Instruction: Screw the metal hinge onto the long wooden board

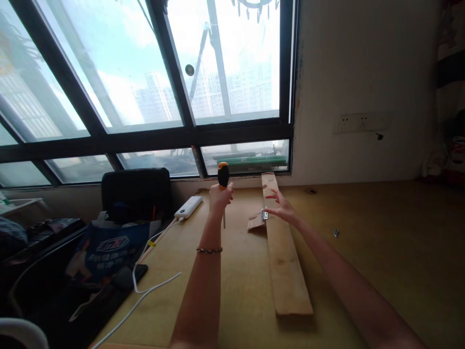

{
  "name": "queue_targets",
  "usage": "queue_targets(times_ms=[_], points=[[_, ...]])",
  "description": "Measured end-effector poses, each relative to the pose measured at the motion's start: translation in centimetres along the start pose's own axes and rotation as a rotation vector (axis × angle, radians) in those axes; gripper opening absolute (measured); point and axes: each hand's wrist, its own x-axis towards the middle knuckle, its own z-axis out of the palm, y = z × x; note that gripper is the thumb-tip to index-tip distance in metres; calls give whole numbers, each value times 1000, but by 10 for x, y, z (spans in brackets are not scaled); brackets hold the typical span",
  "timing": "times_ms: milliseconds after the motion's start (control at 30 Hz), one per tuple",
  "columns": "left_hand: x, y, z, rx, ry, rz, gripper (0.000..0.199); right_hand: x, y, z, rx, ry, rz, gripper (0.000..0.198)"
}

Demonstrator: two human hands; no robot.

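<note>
The screwdriver was up in the left hand. That hand was closed tight around it, with the yellow and black handle poking out above the fist and the thin metal rod pointing down below it. The tip was over the table, and I could not tell if it touched. A dark band went around the wrist of the same arm.

The right hand was open, with its fingers bent and spread apart. Its thumb was right at a small silver hinge, but I could not tell if it pressed on it. The hinge was at the left edge of a long, flat board. The board lay beneath the right hand and ran past it both ways, up to the window and back toward the person. A bit of brown card stuck out beside the hinge, between the two hands.

To the right of the right hand, small screws lay on the table. To the left of the left hand was a white power bank with a white cord plugged in. Farther left were a blue bag and a black chair. Up and right of the right hand was a white socket.
</note>
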Motion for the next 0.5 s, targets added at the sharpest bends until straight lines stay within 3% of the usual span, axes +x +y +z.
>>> queue_targets(times_ms=[100, 233, 367, 500], points=[[23, -22, 3, -121, -151, -304, 16, 7, 25, 12, -174, -78, -9, 111], [33, -72, 20, -221, -303, -660, 5, 3, 38, 26, -302, -196, -2, 117], [32, -110, 36, -209, -376, -817, 6, 0, 40, 30, -380, -191, -45, 115], [30, -123, 44, -232, -432, -889, 6, 1, 41, 30, -399, -190, -68, 114]])
